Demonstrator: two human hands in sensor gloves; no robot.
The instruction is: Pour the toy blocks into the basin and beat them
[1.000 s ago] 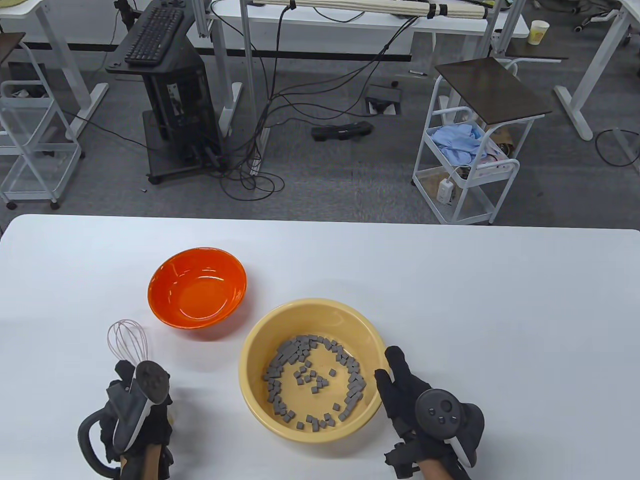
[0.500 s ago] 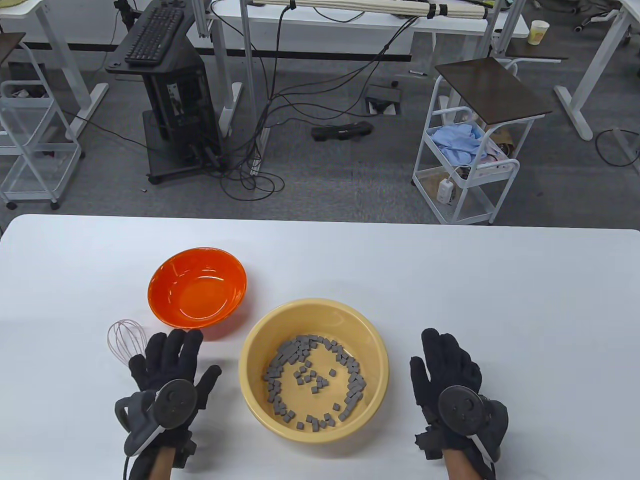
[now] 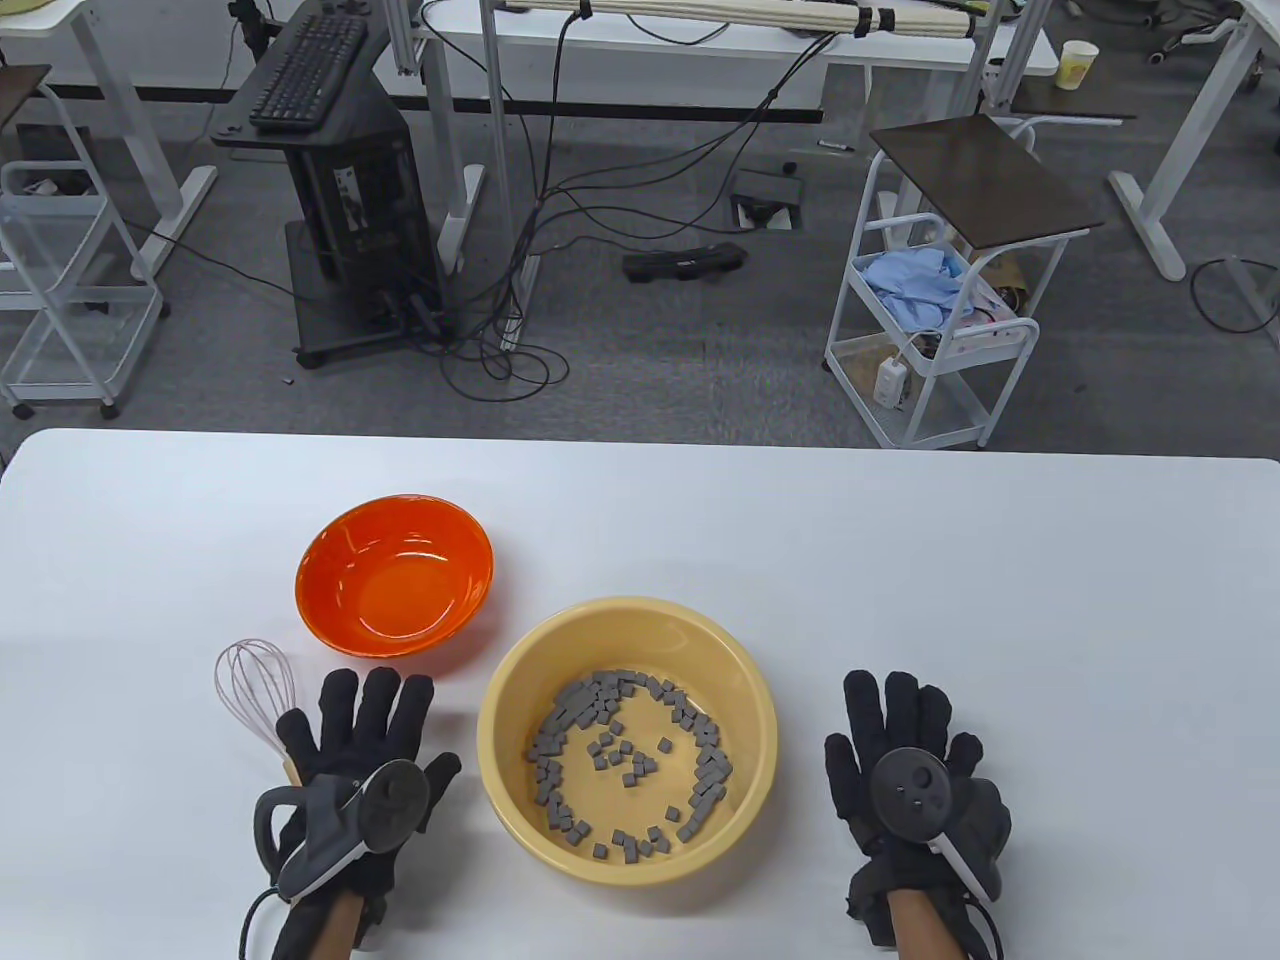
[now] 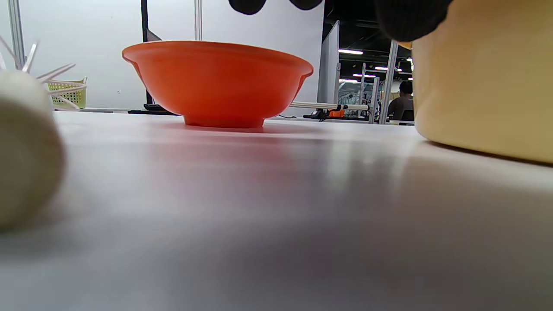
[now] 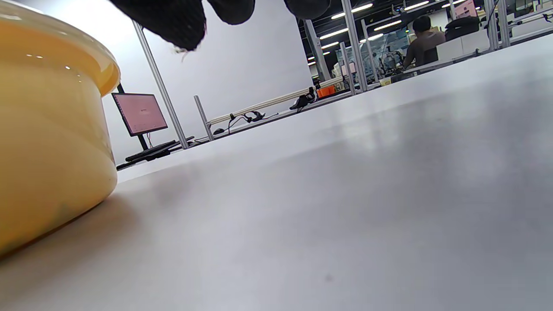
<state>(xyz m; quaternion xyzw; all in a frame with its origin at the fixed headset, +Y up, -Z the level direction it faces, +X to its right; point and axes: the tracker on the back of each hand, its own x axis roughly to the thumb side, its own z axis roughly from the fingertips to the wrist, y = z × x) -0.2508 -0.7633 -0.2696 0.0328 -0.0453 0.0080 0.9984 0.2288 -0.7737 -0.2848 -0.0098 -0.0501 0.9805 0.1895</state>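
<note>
My left hand and right hand flat, fingers spread, on tabletop flanking basin of blocks.

On my table the basin sits near the front edge, with the toy blocks inside it. Behind it to the left stands the bowl. The whisk lies left of the basin. My left hand lies flat between whisk and basin; my right hand lies flat right of the basin.
</note>
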